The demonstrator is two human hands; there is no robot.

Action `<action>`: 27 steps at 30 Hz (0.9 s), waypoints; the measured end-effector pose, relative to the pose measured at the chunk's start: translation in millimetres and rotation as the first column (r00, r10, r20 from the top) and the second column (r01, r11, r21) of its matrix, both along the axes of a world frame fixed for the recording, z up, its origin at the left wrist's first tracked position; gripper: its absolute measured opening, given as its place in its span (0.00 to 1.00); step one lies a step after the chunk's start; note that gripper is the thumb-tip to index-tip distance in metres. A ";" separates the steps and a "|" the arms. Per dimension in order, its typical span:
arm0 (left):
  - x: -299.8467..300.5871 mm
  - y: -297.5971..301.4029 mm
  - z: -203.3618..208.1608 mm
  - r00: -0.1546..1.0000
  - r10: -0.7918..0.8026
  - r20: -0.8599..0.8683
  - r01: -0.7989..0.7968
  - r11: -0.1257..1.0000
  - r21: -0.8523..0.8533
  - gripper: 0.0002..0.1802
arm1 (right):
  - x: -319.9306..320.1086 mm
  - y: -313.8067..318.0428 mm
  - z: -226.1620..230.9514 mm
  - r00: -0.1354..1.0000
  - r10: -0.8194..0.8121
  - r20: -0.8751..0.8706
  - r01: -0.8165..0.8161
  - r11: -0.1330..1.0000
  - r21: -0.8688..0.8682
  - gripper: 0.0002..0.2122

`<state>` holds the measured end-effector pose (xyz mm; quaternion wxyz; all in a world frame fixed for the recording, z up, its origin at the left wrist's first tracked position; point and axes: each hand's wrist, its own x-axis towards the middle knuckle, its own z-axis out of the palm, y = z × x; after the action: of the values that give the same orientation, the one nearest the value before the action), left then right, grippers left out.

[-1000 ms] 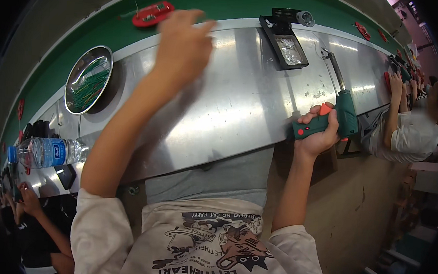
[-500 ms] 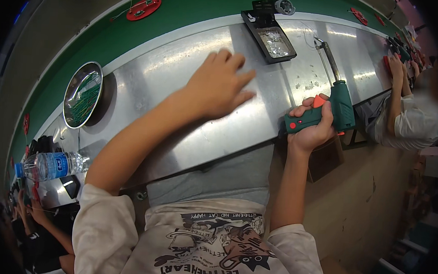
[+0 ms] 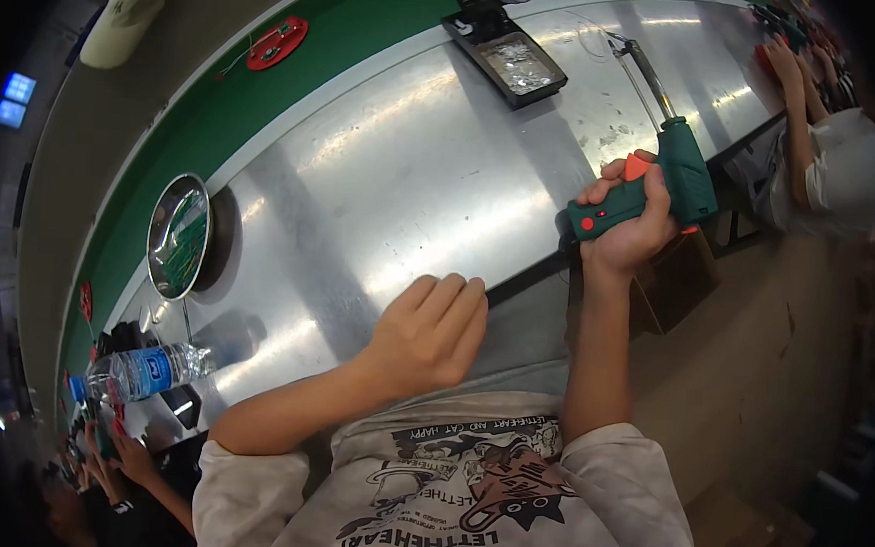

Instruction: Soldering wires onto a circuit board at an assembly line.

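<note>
My right hand (image 3: 629,217) is wrapped around the handle of a green soldering gun (image 3: 686,168) with an orange trigger. Its metal barrel and thin feed tube point away over the steel bench (image 3: 383,180). Close to my body, at the bench's front edge, my left hand (image 3: 430,331) is curled with its fingers pressed together. Its palm and fingertips are turned out of sight, so what it holds, if anything, is hidden. Beyond the hands, a black tray (image 3: 518,66) holds shiny silvery bits.
On the left stand a metal bowl (image 3: 181,238) of green wires and a clear water bottle (image 3: 141,374) lying on its side. Red round parts (image 3: 277,43) lie along the green strip (image 3: 316,40). Other people work at both ends. A cardboard box (image 3: 680,278) is below the bench.
My left hand has drawn back from over the bench toward my body, and its spread fingers have curled in. My right hand keeps its grip on the soldering gun. The view has shifted.
</note>
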<state>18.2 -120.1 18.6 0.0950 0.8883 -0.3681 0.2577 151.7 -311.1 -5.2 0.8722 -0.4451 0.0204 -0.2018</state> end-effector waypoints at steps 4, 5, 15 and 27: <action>52.0 3.8 20.4 0.994 0.086 -0.062 -0.101 0.939 -0.328 0.09 | -1.2 2.8 2.5 0.999 -0.051 0.005 0.050 0.996 0.078 0.13; 77.5 -0.6 31.5 0.995 0.065 -0.075 -0.090 0.905 -0.415 0.07 | -2.9 0.3 3.2 0.999 -0.054 0.007 0.053 0.996 0.077 0.13; 230.9 -4.7 20.8 0.911 0.109 -0.397 -0.254 0.908 -0.333 0.07 | -0.7 7.9 3.3 0.995 -0.101 0.001 0.100 0.990 0.102 0.11; 189.5 6.4 36.8 0.942 0.128 -0.310 -0.254 0.875 -0.411 0.07 | 1.5 -5.8 -1.6 0.993 -0.117 0.013 0.116 0.991 0.072 0.12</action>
<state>207.8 -113.7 55.4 0.3196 0.9019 -0.1920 0.2182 153.2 -316.9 -6.8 0.8743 -0.4102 0.0459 -0.2554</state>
